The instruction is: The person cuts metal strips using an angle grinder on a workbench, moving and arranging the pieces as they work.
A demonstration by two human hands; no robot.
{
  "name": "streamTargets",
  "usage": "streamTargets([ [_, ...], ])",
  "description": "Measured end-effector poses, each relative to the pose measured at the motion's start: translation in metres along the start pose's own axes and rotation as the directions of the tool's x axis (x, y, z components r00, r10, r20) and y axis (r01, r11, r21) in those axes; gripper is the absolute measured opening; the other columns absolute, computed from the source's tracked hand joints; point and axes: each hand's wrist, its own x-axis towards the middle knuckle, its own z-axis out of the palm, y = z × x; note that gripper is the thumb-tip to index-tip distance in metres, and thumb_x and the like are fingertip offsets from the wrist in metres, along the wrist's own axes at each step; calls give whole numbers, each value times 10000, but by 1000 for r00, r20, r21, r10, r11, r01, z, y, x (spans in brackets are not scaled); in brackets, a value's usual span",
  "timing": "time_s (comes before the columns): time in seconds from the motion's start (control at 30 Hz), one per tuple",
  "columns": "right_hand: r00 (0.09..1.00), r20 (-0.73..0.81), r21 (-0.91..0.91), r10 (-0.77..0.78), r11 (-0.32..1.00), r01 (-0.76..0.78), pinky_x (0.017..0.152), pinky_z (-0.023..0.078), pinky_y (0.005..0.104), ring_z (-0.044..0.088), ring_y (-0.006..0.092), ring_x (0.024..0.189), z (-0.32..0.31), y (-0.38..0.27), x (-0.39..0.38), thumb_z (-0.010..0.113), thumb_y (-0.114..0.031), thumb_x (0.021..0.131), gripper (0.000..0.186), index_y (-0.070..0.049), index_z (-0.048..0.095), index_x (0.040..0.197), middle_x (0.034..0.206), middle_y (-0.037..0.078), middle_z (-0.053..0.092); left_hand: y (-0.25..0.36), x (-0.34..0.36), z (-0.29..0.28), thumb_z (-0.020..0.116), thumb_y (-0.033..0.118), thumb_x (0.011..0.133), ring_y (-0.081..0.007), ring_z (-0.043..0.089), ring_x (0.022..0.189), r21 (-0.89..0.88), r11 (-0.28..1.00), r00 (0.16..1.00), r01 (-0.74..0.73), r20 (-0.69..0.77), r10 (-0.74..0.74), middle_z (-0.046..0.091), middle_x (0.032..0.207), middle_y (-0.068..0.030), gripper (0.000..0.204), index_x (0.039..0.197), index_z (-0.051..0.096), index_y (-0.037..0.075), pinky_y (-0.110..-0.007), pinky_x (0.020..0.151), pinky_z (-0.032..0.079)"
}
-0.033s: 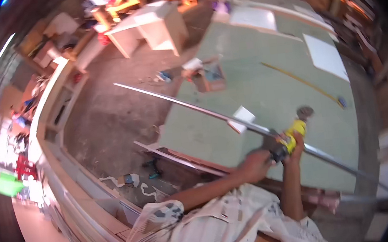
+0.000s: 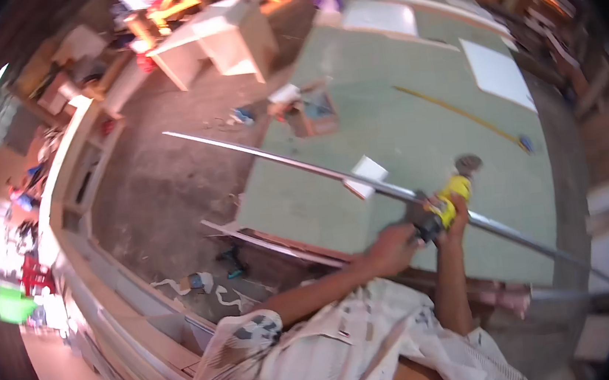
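Note:
A yellow and black angle grinder with a round disc at its far end is in my hands. My right hand is wrapped round its yellow body. At the black rear end, my left hand is closed on the tool. Under the grinder a long, thin metal tube runs slantwise across the green-topped table, jutting past its left edge. A small white piece lies by the tube, partly covered by it. The disc is apart from the tube, on its far side.
An extended yellow tape measure and an open box lie on the table. White panels rest farther back. Another strip runs along the near edge. A cordless drill is on the floor. Long cabinet frames stand left.
The whole scene has shifted slightly left and up in the picture. My hands and the grinder keep about the same place over the tube.

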Motion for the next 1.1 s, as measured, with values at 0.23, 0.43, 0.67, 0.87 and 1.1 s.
streamTargets([
  [0.23, 969, -177, -12, -173, 985, 174, 671, 588, 406, 634, 295, 695, -29, -22, -3, 656, -250, 853, 314, 9, 523, 972, 802, 168, 605, -4, 36, 12, 660, 296, 915, -385, 627, 739, -40, 998, 972, 55, 229, -44, 623, 768, -226, 310, 926, 624, -11, -461, 694, 481],
  [0.43, 952, -203, 2, -230, 972, 236, 645, 600, 409, 654, 288, 692, -32, -32, -19, 670, -194, 848, 273, -17, 528, 1001, 802, 154, 621, -14, 49, 7, 686, 370, 901, -328, 629, 755, -12, 999, 935, -42, 353, 44, 653, 828, -211, 376, 937, 647, -2, -432, 697, 489],
  [0.67, 932, -350, -223, -91, 975, 12, 682, 624, 385, 701, 278, 750, -14, -12, -61, 709, -216, 819, 349, 21, 558, 1027, 855, 156, 662, -129, 80, -107, 768, 374, 836, -335, 625, 901, 232, 972, 1000, 20, 1, -20, 642, 939, -182, 383, 928, 660, 19, -428, 805, 497],
  [0.87, 903, -400, -433, -158, 901, -34, 658, 611, 373, 706, 253, 720, 22, 52, -80, 722, -174, 751, 359, 39, 592, 1009, 837, 146, 680, -216, 126, -173, 770, 412, 805, -364, 590, 998, 547, 833, 986, -81, -77, 146, 631, 957, -177, 430, 938, 668, 16, -479, 873, 460],
  [1.1, 898, -413, -640, -149, 750, -170, 601, 569, 328, 692, 216, 674, 32, 118, -61, 785, -142, 693, 459, 7, 599, 1085, 817, 107, 677, -248, 148, -180, 785, 436, 770, -365, 644, 908, 358, 934, 944, -11, 311, -108, 667, 941, -192, 453, 923, 673, 24, -460, 791, 500],
])
